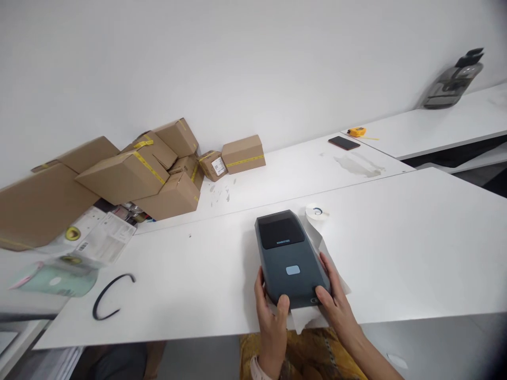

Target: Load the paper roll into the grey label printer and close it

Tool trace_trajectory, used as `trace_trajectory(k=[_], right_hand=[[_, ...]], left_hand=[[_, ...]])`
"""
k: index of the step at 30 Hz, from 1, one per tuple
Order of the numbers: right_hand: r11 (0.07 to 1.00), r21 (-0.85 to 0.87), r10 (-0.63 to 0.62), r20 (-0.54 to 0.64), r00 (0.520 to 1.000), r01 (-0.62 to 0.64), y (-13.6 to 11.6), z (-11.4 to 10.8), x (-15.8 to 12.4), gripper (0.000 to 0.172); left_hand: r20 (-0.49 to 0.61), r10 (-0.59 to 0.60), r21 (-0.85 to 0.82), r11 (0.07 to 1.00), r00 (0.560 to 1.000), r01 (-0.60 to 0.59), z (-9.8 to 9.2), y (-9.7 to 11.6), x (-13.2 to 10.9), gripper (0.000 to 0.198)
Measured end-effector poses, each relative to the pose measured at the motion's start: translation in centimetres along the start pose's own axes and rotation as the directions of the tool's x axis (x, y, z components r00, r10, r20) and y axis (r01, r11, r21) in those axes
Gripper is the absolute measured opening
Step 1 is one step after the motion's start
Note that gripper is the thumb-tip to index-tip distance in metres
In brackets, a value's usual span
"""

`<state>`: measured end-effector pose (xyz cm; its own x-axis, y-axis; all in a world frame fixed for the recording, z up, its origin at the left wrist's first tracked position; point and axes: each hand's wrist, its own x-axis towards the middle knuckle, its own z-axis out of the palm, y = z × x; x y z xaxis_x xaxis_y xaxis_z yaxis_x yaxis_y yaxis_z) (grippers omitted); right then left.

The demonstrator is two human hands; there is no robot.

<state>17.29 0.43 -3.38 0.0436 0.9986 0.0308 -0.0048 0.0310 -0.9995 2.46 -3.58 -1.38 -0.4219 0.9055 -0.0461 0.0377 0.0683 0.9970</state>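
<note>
At the table's [396,248] near edge, your left hand [271,316] and right hand [336,303] grip the dark printer's [291,258] front corners; its long axis points away from you.

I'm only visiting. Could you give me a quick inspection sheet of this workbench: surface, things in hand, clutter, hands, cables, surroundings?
Surface: white table, with smudges on the bench behind it.
Job's things: grey printer lying on white paper; small white roll just behind.
Clutter: cardboard boxes piled back left; mint packet.
Grippers: left hand and right hand clasp the printer's near end.
Cables: one loose black cable, curled at left.
Surroundings: white wall; phone, yellow tape measure, grey machine on far benches.
</note>
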Motion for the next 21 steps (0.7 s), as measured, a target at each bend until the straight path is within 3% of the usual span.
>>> trace_trajectory(k=[3,4,6,9,11,15,21], right_hand=[[0.986,-0.076,-0.144,0.045,0.989,0.147,-0.1,-0.8,-0.8,0.060],[0.973,-0.108,-0.198,0.060,0.978,0.204,-0.1,-1.0,-0.9,0.056],[0.942,-0.162,-0.286,0.080,0.955,0.295,-0.2,-1.4,-1.1,0.049],[0.907,-0.215,-0.353,0.080,0.932,0.362,-0.4,-1.7,-0.9,0.044],[0.886,-0.257,-0.377,0.087,0.922,0.386,-0.5,-1.9,-0.7,0.043],[0.822,-0.357,-0.436,0.107,0.894,0.444,-0.7,-2.0,-0.6,0.040],[0.614,-0.564,-0.605,0.113,0.788,0.552,-2.8,-1.2,-0.1,0.029]], left_hand=[[-0.177,-0.009,0.070,0.997,0.984,0.022,-1.4,-0.4,-1.9,0.053],[-0.171,-0.029,0.066,0.997,0.985,0.041,-1.6,-0.5,-2.6,0.048],[-0.042,-0.156,-0.008,0.988,0.987,0.156,-1.3,-0.4,-3.5,0.051],[0.170,-0.368,-0.175,0.902,0.914,0.395,0.3,0.4,-3.8,0.050],[0.240,-0.405,-0.221,0.862,0.882,0.456,1.4,1.1,-3.4,0.050],[0.250,-0.316,-0.106,0.930,0.915,0.351,2.3,1.8,-2.7,0.056],[0.266,-0.196,0.128,0.978,0.944,0.167,0.8,-0.1,-3.6,0.067]])
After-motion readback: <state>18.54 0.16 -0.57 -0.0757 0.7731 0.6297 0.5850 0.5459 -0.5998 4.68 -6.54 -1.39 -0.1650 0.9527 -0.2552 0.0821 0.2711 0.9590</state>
